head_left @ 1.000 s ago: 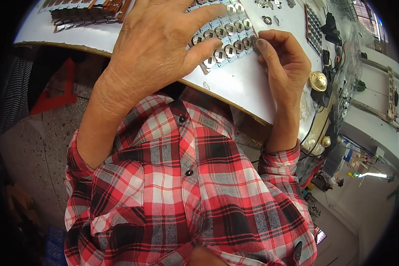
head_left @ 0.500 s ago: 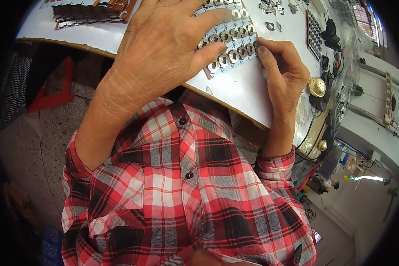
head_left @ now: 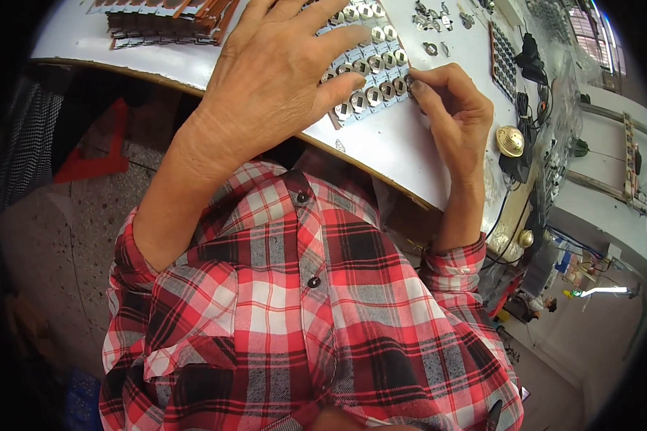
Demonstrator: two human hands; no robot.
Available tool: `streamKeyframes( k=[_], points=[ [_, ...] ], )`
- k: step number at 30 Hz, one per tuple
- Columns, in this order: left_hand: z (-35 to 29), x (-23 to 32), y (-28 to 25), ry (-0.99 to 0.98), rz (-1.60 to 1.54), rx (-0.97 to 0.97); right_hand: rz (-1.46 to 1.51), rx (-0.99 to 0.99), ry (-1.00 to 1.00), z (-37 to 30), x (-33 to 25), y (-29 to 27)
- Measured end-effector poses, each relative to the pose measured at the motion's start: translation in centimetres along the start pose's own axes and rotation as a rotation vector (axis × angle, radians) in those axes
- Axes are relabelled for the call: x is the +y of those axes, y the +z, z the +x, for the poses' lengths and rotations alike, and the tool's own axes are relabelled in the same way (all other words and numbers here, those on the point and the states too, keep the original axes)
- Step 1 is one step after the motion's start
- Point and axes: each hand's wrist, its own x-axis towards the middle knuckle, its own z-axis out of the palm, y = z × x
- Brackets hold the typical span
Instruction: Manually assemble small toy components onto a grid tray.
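Note:
A light blue circuit-board panel (head_left: 382, 76) lies on the white table, carrying rows of round silver metal clips (head_left: 373, 96) with dark square centres. Over the panel's left part spreads my left hand (head_left: 269, 90), fingers apart and holding nothing; its thumb and a fingertip rest on or just above the clips, and the hand hides that side of the panel. At the near right corner, my right hand (head_left: 456, 108) pinches thumb and forefinger on a round metal clip (head_left: 410, 81) at the end of the nearest row. The fingertips partly cover this clip.
Stacked panels with orange-brown edges (head_left: 169, 21) stand at the far left. Loose metal clips (head_left: 431, 18) lie beyond the panel. Toward the right are a dark filled panel (head_left: 504, 61), a brass-coloured dome (head_left: 510, 141) and black cables (head_left: 525, 108). The table's front edge (head_left: 366, 169) runs close to my body.
The whole view has turned and shifted slightly. Both hands keep nearly the same places against the panel, the right one still pinching at its corner.

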Motion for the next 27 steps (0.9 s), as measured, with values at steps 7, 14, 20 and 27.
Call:
streamKeyframes(
  k=[7,14,20,27],
  points=[
    [5.5,3.9,-4.4,-0.419,0.094,-0.674,-0.017,0.032,-0.066,-0.2,0.6,0.1],
    [3.8,3.3,-3.8,-0.367,0.214,-0.607,-0.223,0.134,-0.089,-0.3,-0.4,1.6],
    [4.5,3.1,-3.9,-0.412,0.085,-0.383,-0.489,0.34,-0.276,-1.7,-3.0,3.6],
    [13.2,1.6,-6.6,-0.545,0.015,-0.24,-0.616,0.217,-0.191,-2.8,-4.3,6.2]
  ],
)
